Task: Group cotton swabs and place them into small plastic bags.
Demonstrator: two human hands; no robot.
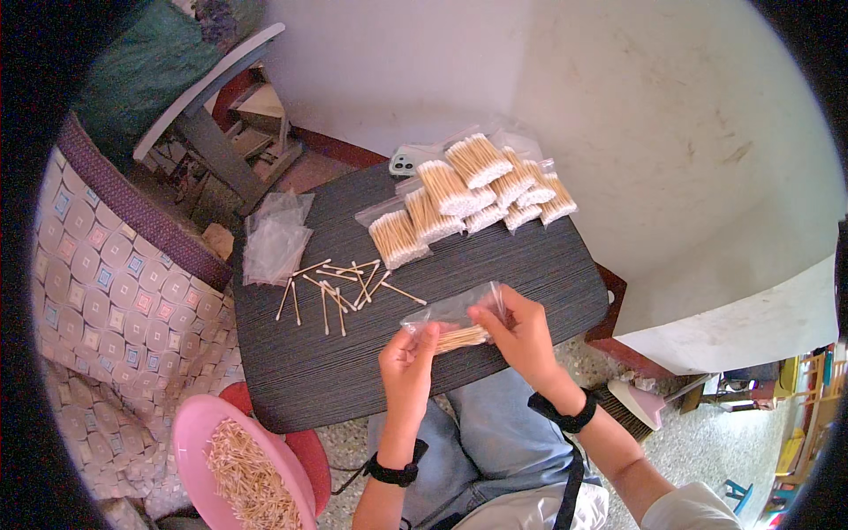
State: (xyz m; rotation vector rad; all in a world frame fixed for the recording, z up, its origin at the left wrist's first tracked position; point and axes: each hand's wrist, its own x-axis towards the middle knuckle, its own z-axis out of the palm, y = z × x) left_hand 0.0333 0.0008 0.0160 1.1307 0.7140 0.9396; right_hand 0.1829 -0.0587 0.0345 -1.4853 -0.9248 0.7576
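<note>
Between both hands, above the near edge of the dark table, is a clear plastic zip bag (pixel 452 311) with a layer of cotton swabs (pixel 461 337) along its lower side. My left hand (pixel 410 358) pinches the bag's left end, thumb on top. The right end is gripped by my right hand (pixel 519 331), its thumb pressed against the plastic. Just beyond, loose cotton swabs (pixel 340 296) lie scattered on the tabletop. Filled bags of cotton swabs (pixel 459 187) are heaped at the far right of the table, and a stack of flat clear bags (pixel 276 240) lies at its left edge.
A pink basin (pixel 193 442) holding many cotton swabs stands low at the left, beside a red seat (pixel 311 468). A phone (pixel 402 163) lies behind the filled bags. Patterned fabric (pixel 124 291) covers furniture at left. A broom (pixel 623 411) rests on the floor at right.
</note>
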